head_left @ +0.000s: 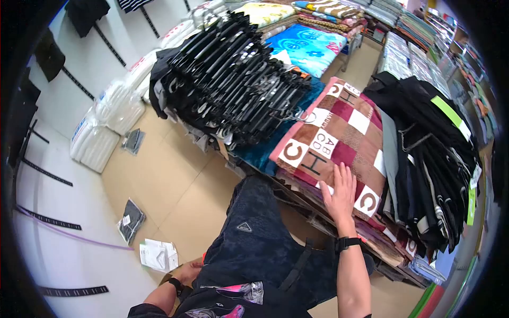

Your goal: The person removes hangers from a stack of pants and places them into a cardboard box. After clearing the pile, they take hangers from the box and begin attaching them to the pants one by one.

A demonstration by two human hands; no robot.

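Observation:
My right hand lies flat, fingers stretched out, on a folded blanket patterned with brown, maroon and white squares and letters. The blanket tops a stack of folded textiles, with a teal cloth beside it. My left hand is low at my side, against the dark fuzzy trousers that I wear. Its fingers are mostly hidden, and a small orange spot shows next to them. Left of the blanket is a large pile of black garments on hangers.
More dark garments with bright green strips lie to the right. Blue patterned bedding sits farther back. White wrapped packs stand along the left wall. Flat plastic-wrapped packets and a white packet lie on the tiled floor.

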